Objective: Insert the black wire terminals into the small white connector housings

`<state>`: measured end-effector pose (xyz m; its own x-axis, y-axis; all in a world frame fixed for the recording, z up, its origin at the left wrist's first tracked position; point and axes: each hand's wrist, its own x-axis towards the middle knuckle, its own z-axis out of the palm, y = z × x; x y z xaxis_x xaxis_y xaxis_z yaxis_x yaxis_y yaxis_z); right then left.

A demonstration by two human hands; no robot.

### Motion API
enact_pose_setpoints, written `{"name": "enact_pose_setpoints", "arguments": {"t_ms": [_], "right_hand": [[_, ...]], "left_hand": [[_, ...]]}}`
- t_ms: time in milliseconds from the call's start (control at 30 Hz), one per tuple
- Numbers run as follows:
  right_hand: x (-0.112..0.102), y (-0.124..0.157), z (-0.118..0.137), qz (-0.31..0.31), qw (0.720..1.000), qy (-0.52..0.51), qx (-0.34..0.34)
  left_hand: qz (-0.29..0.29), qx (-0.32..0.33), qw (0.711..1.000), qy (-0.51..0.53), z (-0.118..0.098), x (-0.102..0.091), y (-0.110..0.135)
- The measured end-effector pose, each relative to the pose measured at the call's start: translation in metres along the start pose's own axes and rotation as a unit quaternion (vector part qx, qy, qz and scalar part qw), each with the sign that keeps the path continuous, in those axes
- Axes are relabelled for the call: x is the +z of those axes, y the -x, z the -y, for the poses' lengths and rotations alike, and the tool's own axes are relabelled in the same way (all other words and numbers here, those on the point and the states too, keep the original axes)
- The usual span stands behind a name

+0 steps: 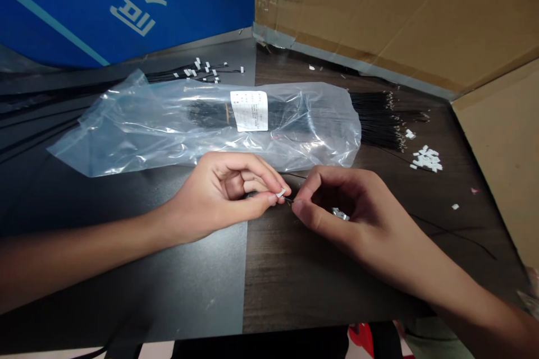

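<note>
Pinching a white plug [281, 193] in the left hand [223, 190] and a thin black wire [288, 199] in the right hand [357, 210], above the counter [290, 275], nearer than the plastic bag [160, 148]. Could bend the wire by pushing off-line, or drop the tiny plug through too light a grip.

The tabletop [286, 280] is dark wood grain on the right and smooth dark grey on the left. A clear plastic bag [160, 143] lies across both parts, with white-tipped black wires [138, 75] behind its left end. Toward the right edge lie a heap of small white pieces [427, 159], a lone white piece [455, 207] and a loose black wire [467, 237].
</note>
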<state>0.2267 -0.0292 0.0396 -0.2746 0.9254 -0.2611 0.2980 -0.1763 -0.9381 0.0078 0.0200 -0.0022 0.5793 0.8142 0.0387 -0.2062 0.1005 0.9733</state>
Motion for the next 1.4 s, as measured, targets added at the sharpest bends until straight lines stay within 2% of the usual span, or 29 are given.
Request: {"name": "enact_pose_setpoints", "arguments": {"t_ms": [533,1033,1233,1400], "right_hand": [[0.0006,-0.0011,0.0011,0.002,1.0,0.017,0.005],[0.0012,-0.0033,0.0041,0.02,1.0,0.013,0.02],[0.0017,-0.0022,0.0035,0.026,1.0,0.004,0.012],[0.003,-0.0024,0.0038,0.002,1.0,0.015,-0.002]], "left_hand": [[0.002,-0.003,1.0,-0.013,-0.0005,0.0005,0.0006],[0.009,0.049,0.996,-0.077,0.0014,0.0006,0.002],[-0.001,0.031,0.997,-0.076,0.0016,0.0019,0.0018],[-0.009,0.014,0.997,-0.08,0.0,0.0026,0.0023]]}}
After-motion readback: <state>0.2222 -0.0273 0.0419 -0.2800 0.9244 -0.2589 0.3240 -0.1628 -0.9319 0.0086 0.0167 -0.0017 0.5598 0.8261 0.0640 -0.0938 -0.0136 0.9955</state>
